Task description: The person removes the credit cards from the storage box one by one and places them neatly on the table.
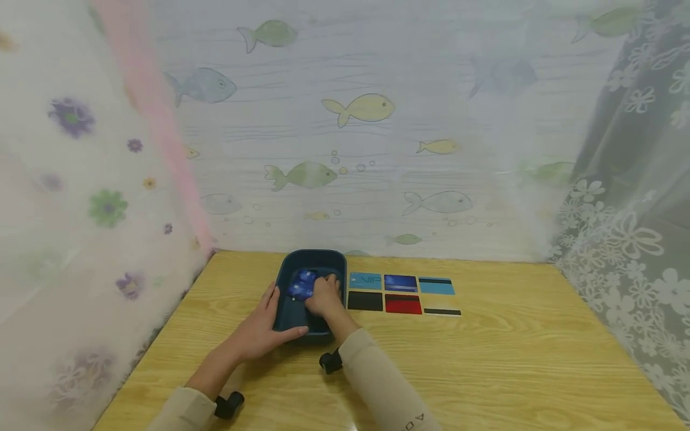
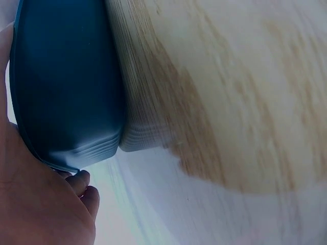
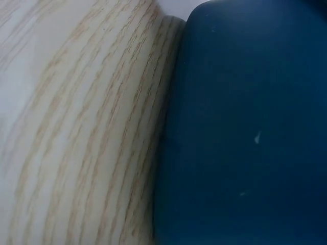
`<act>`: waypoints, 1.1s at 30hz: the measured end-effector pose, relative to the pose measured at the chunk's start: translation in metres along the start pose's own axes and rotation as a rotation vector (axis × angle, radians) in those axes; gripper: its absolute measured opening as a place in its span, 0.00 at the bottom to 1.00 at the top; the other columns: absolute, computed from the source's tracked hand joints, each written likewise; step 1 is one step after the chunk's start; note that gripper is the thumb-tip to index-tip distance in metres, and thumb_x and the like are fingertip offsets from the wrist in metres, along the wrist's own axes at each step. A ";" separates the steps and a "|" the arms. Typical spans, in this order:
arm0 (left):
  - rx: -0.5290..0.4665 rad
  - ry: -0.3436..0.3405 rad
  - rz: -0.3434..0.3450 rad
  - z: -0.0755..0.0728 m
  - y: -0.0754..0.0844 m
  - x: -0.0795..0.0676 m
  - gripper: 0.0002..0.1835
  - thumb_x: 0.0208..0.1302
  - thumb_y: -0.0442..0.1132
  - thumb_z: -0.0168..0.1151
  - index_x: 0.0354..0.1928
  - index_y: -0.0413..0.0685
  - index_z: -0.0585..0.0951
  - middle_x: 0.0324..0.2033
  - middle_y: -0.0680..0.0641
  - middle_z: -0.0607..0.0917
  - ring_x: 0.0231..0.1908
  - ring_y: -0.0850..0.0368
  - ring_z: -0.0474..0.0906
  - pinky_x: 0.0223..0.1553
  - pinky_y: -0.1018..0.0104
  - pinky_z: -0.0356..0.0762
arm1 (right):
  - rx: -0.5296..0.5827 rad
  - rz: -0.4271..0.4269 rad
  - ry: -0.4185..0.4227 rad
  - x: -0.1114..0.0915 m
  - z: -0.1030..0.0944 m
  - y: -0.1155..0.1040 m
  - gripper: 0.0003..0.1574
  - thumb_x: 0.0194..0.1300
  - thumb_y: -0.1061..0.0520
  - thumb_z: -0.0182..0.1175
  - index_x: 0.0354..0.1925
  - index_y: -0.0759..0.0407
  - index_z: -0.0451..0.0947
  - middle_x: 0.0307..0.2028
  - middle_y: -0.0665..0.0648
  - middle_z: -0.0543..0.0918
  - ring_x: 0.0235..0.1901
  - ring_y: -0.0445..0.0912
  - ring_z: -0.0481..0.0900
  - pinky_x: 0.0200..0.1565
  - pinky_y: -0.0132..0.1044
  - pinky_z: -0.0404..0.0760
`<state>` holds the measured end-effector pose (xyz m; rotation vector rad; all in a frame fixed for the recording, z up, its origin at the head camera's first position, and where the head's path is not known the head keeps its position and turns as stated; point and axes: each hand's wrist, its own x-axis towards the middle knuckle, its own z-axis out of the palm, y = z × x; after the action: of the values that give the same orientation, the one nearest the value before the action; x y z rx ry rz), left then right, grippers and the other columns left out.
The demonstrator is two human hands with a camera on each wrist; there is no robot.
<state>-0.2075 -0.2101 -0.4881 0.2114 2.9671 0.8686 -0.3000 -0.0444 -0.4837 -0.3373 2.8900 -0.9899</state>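
Note:
A dark blue plastic bin [image 1: 318,258] stands on the wooden table. My left hand [image 1: 254,334] grips its near left corner, with the fingers along the left side and the thumb across the front rim. Inside the bin, blue cards [image 1: 300,291] lie in a loose pile. My right hand [image 1: 326,297] reaches down into the bin just right of this pile, fingers bent. Its fingertips are partly hidden, and I cannot tell whether they pinch a card. The bin's outer wall [image 3: 245,122] fills much of the right wrist view.
Right of the bin, several cards lie in two rows: a light blue VIP card [image 1: 365,281], a dark blue card [image 1: 401,283], a light blue striped card [image 1: 436,286], a black card [image 1: 365,301], a red card [image 1: 403,305] and a pale card with a black stripe [image 1: 442,312]. Patterned curtains surround the table.

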 end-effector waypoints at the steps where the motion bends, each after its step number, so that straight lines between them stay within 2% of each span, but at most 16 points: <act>1: 0.001 -0.004 -0.002 0.000 0.000 0.000 0.69 0.58 0.78 0.60 0.82 0.38 0.40 0.81 0.38 0.36 0.77 0.31 0.49 0.69 0.33 0.59 | -0.003 0.007 0.000 0.000 0.001 0.000 0.26 0.60 0.60 0.72 0.53 0.71 0.79 0.60 0.70 0.68 0.58 0.62 0.68 0.59 0.57 0.74; 5: -0.001 -0.013 0.002 -0.002 0.001 -0.001 0.69 0.58 0.78 0.59 0.82 0.38 0.40 0.81 0.39 0.35 0.77 0.31 0.49 0.69 0.33 0.59 | -0.010 0.026 0.009 0.002 0.003 -0.001 0.33 0.61 0.59 0.71 0.61 0.72 0.74 0.59 0.69 0.68 0.57 0.61 0.69 0.59 0.55 0.75; 9: 0.000 -0.012 0.004 -0.004 0.002 -0.001 0.69 0.58 0.78 0.59 0.82 0.38 0.40 0.81 0.38 0.35 0.76 0.30 0.49 0.69 0.32 0.59 | 0.001 0.024 0.023 0.002 0.002 -0.003 0.41 0.61 0.59 0.72 0.68 0.70 0.68 0.61 0.70 0.70 0.60 0.62 0.69 0.61 0.56 0.74; 14: 0.007 -0.011 0.008 -0.004 0.003 -0.001 0.68 0.58 0.78 0.59 0.82 0.40 0.39 0.81 0.39 0.35 0.76 0.31 0.50 0.69 0.33 0.60 | 0.009 -0.001 0.049 0.000 0.000 -0.003 0.33 0.61 0.60 0.72 0.63 0.65 0.74 0.57 0.67 0.77 0.59 0.61 0.73 0.62 0.57 0.74; 18: 0.007 -0.017 0.009 -0.004 0.003 -0.001 0.68 0.58 0.79 0.58 0.82 0.40 0.39 0.81 0.38 0.35 0.76 0.31 0.50 0.69 0.33 0.60 | 0.036 0.000 0.051 0.000 -0.001 -0.002 0.28 0.61 0.62 0.71 0.59 0.62 0.76 0.54 0.65 0.78 0.55 0.59 0.76 0.60 0.55 0.76; 26: 0.001 -0.022 0.004 -0.004 0.002 -0.001 0.69 0.58 0.79 0.58 0.82 0.38 0.39 0.81 0.38 0.35 0.77 0.32 0.48 0.70 0.33 0.58 | 0.124 0.025 0.038 0.001 0.000 -0.004 0.25 0.64 0.66 0.66 0.59 0.61 0.76 0.55 0.64 0.77 0.52 0.55 0.78 0.58 0.51 0.79; 33: 0.002 -0.022 0.005 -0.003 0.001 -0.001 0.69 0.58 0.79 0.59 0.82 0.38 0.40 0.81 0.38 0.35 0.77 0.32 0.48 0.70 0.34 0.58 | 0.154 0.001 0.042 -0.001 0.000 -0.005 0.24 0.65 0.68 0.63 0.60 0.62 0.77 0.56 0.63 0.78 0.51 0.53 0.78 0.59 0.51 0.78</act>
<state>-0.2071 -0.2109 -0.4855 0.2269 2.9489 0.8583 -0.2980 -0.0478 -0.4804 -0.3077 2.8265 -1.2250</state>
